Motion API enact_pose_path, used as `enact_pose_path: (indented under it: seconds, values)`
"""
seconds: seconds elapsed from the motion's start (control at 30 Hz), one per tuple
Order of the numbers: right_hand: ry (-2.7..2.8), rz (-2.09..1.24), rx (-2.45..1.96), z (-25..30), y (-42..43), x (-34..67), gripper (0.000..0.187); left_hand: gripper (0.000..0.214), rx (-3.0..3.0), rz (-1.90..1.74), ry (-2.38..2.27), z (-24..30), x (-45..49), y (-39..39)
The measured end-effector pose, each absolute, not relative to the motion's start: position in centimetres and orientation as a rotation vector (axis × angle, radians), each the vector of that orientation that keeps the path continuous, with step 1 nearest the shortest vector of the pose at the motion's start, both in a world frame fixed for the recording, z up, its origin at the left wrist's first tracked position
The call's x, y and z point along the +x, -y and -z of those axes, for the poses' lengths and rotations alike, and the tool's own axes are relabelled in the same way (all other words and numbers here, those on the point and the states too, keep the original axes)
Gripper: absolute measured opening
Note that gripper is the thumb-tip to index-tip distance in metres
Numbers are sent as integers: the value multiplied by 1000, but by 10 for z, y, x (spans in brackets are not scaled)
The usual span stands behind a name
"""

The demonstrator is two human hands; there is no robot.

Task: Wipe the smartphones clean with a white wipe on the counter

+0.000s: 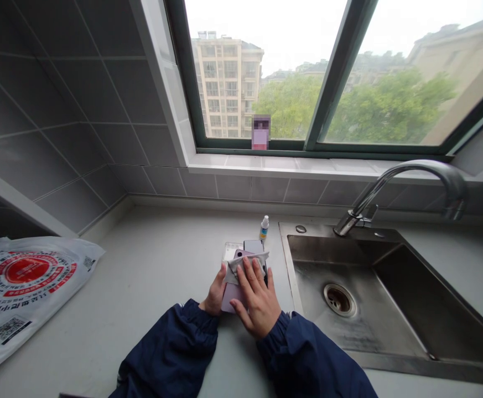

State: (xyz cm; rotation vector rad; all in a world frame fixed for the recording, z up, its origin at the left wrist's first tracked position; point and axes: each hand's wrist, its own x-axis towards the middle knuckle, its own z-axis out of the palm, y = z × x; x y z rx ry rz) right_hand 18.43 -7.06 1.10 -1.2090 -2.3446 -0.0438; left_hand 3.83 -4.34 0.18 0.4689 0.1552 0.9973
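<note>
Lilac phone, cloth atop, R fingers over, L fingers gripping, prob. beneath

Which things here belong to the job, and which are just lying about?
Belonging to the job:
lilac phone, held by the left hand
grey cloth, under the right hand
small bottle, perhaps

Apparently just there:
printed plastic bag
sink
tap
</note>
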Motion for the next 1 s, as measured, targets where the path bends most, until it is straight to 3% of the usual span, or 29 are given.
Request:
enact_pose_path:
  seconds: [0.33,0.7,1.0]
  values:
    - [2393,11,-1178,-14,75,182,65,58,446,-1044,-299,-3,38,45]
    - [2526,-36,-921,-13,78,183,60,86,305,-1121,-394,-10,25,36]
    - [2614,-173,-848,-23,81,186,58,91,286,-1199,-490,-7,11,29]
